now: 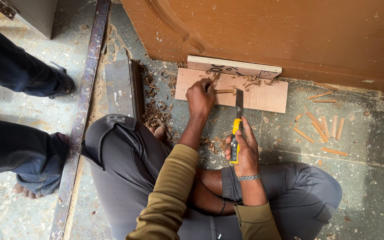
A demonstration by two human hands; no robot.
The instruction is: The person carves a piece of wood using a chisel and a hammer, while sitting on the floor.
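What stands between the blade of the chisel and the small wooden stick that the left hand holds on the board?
Nothing visible does. The chisel in the right hand points its blade at the board, just right of the stick under the left hand. Only loose shavings lie farther back.

The chisel (235, 135) had a yellow and black handle. The board (263, 95) was pale pinkish tan, the door (290, 35) warm orange-brown. The floor (370, 178) was mottled grey-green. Sleeves (174, 195) were olive, trousers (125, 164) dark grey, the wrist bracelet (249, 178) silvery, the strips (321, 126) light tan.
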